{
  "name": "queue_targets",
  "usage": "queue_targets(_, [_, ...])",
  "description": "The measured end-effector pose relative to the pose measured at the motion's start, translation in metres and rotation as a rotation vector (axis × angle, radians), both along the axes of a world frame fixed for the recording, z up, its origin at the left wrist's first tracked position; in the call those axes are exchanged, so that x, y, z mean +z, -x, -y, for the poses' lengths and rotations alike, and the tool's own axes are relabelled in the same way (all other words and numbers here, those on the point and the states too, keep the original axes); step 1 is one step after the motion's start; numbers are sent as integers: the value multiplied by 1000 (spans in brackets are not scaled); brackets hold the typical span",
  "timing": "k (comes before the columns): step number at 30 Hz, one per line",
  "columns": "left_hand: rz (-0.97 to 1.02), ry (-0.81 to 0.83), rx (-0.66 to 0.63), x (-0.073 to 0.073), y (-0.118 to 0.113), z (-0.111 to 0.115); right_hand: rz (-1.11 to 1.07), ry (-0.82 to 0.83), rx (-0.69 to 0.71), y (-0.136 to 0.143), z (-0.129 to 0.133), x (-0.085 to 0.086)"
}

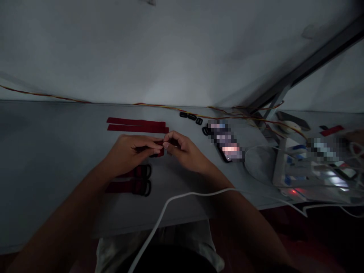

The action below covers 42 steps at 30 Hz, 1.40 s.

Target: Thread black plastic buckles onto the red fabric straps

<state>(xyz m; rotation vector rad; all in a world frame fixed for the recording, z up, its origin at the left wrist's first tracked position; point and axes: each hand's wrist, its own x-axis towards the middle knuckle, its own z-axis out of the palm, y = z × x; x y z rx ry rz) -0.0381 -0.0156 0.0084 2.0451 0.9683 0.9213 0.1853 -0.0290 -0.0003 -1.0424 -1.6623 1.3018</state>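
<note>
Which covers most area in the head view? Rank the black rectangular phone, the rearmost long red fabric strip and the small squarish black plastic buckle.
1. Black phone
2. Red fabric strip
3. Squarish black buckle

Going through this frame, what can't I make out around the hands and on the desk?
All in the head view:
- Most of the red strap piece: covered by the fingers of the left hand and right hand.
- Phone screen: pixelated.
- White cable, lower end: cut off by the bottom edge.
- Black buckles: too small and dark for detail.
</note>
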Motion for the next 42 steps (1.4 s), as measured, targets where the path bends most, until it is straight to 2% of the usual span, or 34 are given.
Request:
queue_targets(3, [-26,-38,-1,1,-1,0,-4,-60,-36,1,4,3])
queue_targets(7, [-88,-131,33,0,-2,0,-107,-61,-187,0,3,5])
queue_targets(9, [-98,-143,66,-1,-3,1,-201,1,-202,0,1,4])
queue_targets(14, [-79,-199,167,-7,-6,2,-407,270,-131,7,0,3])
queue_targets(17, [-38,-139,140,-9,-9,3,-511,391,-155,11,1,2])
queue_targets(19, [-44,-89,107,-10,-11,3,-548,407,-158,12,1,1])
queue_targets(22, [-83,-74,131,-10,-14,4,-537,385,-152,13,1,-1])
queue_targets(25, [-58,-85,228,-13,-15,5,-480,329,-188,14,0,-4])
queue_targets(29, [-80,-164,290,-16,-14,4,-390,258,-240,15,-1,-9])
queue_targets(33, [-156,-281,299,-16,-12,3,-262,169,-290,15,0,-6])
queue_targets(37, [-205,-396,306,-15,-12,2,-198,47,-280,16,4,1])
queue_targets(42, [-216,-541,262,-18,-13,0,-118,50,-317,15,6,3])
